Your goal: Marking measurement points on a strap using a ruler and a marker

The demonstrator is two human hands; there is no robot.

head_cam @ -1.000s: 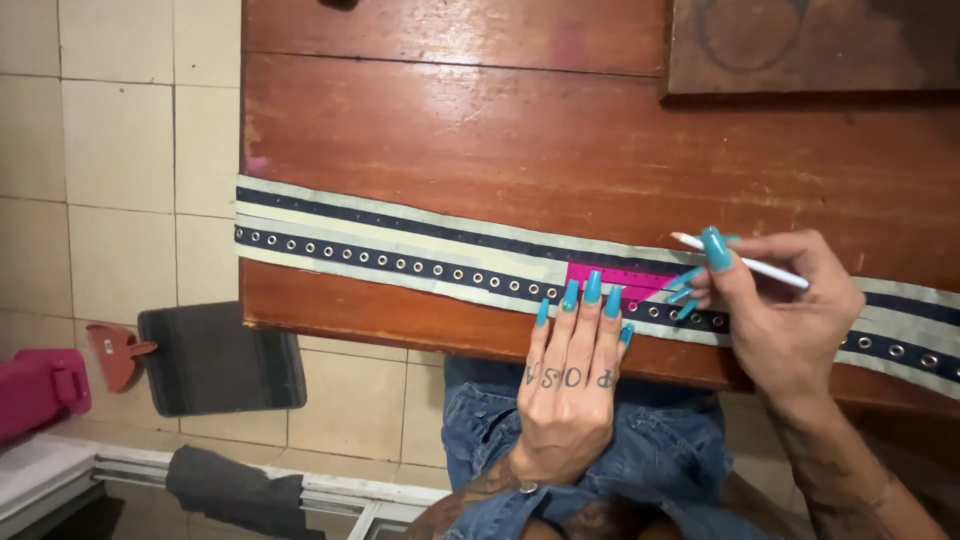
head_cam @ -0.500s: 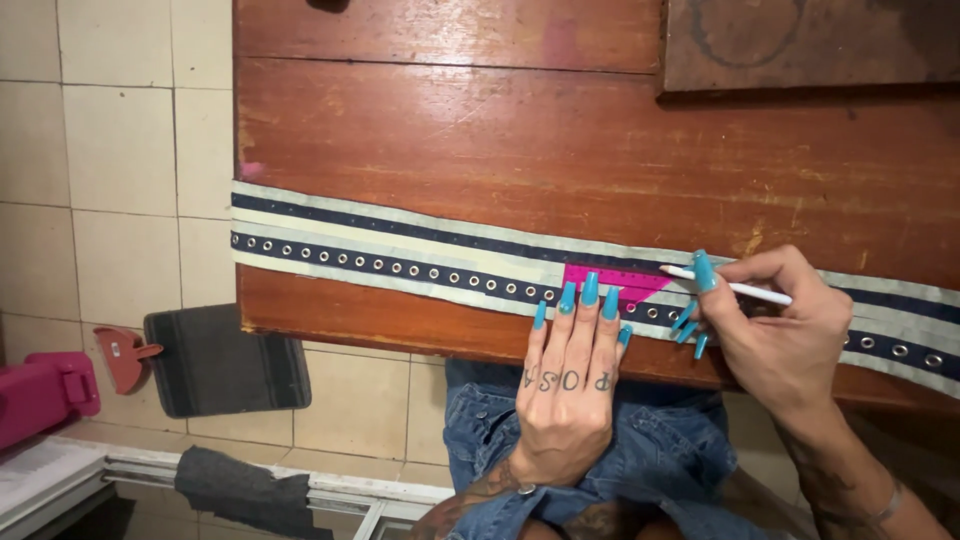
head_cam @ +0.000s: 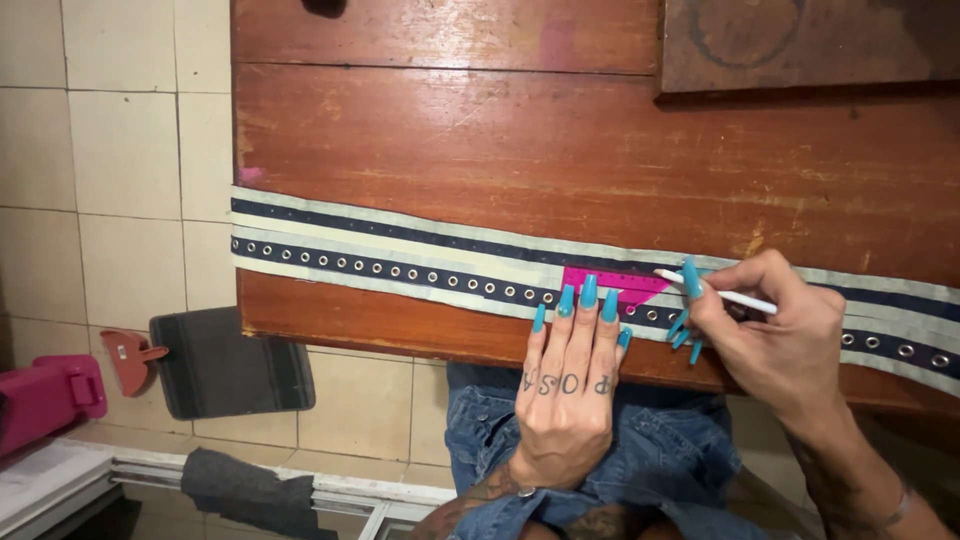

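Pressing down with our left hand (head_cam: 566,400), we keep its fingers stretched out flat, holding nothing, their tips pinning the pink ruler (head_cam: 612,284) against the eyelet band (head_cam: 420,262). The band, pale with navy stripes and a row of metal eyelets, lies across the near part of the wooden table (head_cam: 560,150), running from the left edge off to the right, and the ruler sits on it just beyond our left fingertips. Our right hand (head_cam: 775,335) is curled closed around a white pencil (head_cam: 715,291), pinched between thumb and forefinger, its tip touching or nearly touching the ruler's right end; we cannot tell which.

To mark well here, we judge that the left fingers should bear straight down so neither ruler nor cloth creeps, and the band should stay smooth under it. We should keep the pencil tip tight to the ruler's edge, tilted only slightly, with light pressure so the weave is not dragged. Resting the heel of the right hand on the band near the table's near edge would steady the stroke.
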